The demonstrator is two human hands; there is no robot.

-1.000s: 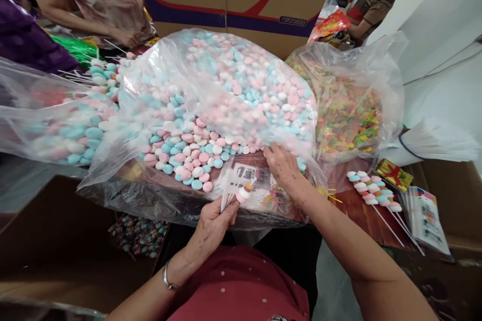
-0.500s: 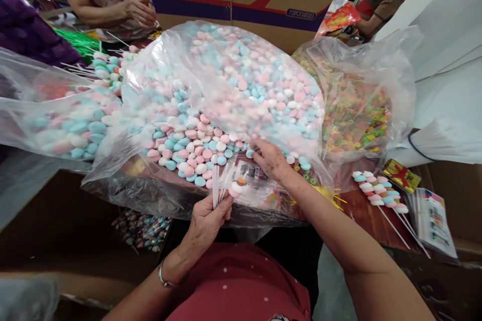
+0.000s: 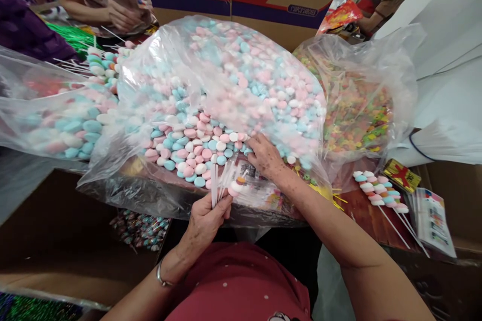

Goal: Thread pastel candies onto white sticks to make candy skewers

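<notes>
My left hand [image 3: 209,215] is closed around several thin white sticks [image 3: 214,180] that point upward. One stick carries a few threaded candies [image 3: 236,188], pink, white and orange-brown, just past the fingers. My right hand [image 3: 265,155] has its fingers curled at the near edge of a loose pile of pink, white and light-blue round candies [image 3: 188,148]. A blue candy [image 3: 247,150] shows at its fingertips; the grip on it is partly hidden. The pile spills from a large clear plastic bag [image 3: 222,65], over the table edge in front of me.
Finished candy sticks [image 3: 380,190] lie at right beside a yellow box [image 3: 402,175] and flat printed packets [image 3: 435,220]. Behind them stands a bag of small ring candies [image 3: 354,110]. An open carton [image 3: 75,241] is lower left. Across the table, a person's hand [image 3: 122,16] shows.
My right hand has moved slightly left and turned more knuckles-up, its fingers closer into the pile's edge. My left hand still holds the sticks. The person opposite has lowered their hands.
</notes>
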